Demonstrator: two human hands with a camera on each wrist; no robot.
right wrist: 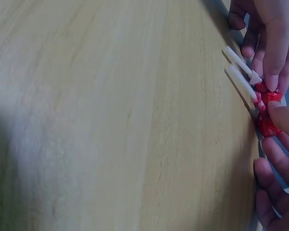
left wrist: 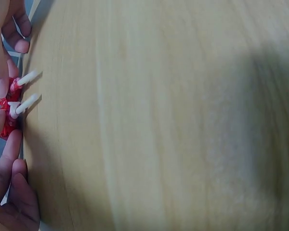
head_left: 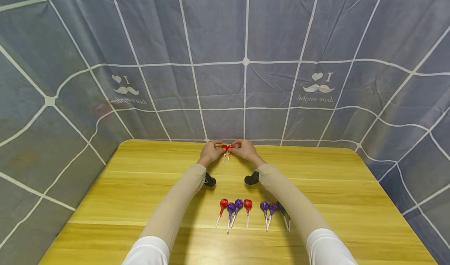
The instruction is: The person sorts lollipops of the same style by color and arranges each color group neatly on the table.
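Two red-wrapped lollipops with white sticks lie side by side at the table's far edge, sticks toward me. My left hand pinches the left lollipop by its wrapped head. With thumb and fingers, my right hand pinches the right lollipop. In both wrist views the two red heads nearly touch, partly covered by fingertips, while the white sticks point away from the hands over the wood.
Nearer me on the wooden table lie a red lollipop, another red lollipop and two purple lollipops between them. Several purple lollipops lie to the right, partly under my right forearm. A grey checked curtain stands behind the table.
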